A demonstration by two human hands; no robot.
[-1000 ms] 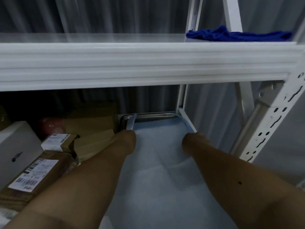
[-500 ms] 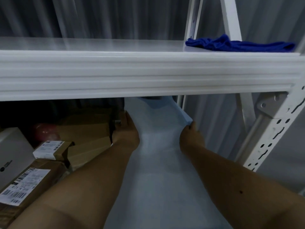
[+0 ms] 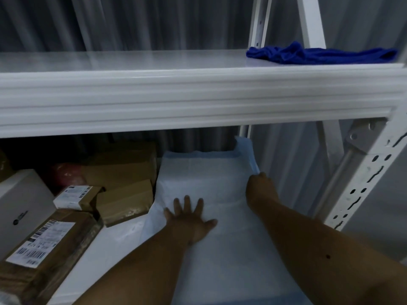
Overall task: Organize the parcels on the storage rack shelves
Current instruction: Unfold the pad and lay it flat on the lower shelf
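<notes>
A pale blue sheet [image 3: 204, 172] covers the right part of the lower shelf of the white storage rack [image 3: 198, 100]. My left hand [image 3: 189, 219] lies flat on the sheet with fingers spread. My right hand [image 3: 259, 188] pinches the sheet's right edge near the rack's side. Brown cardboard parcels [image 3: 123, 170] are stacked to the left of the sheet, one with a white label [image 3: 72, 195]. A larger labelled brown parcel [image 3: 46, 247] and a white box [image 3: 22, 201] lie nearer at the left.
A crumpled dark blue cloth [image 3: 319, 55] rests at the right end of the upper shelf. The perforated white upright [image 3: 361, 186] stands at the right front. A grey curtain hangs behind the rack. Something reddish [image 3: 63, 175] sits in shadow behind the parcels.
The sheet, lifted up at the back half a second ago, now lies lower over the shelf. My left hand has let go of its edge and pressed flat on it; my right hand still holds the edge.
</notes>
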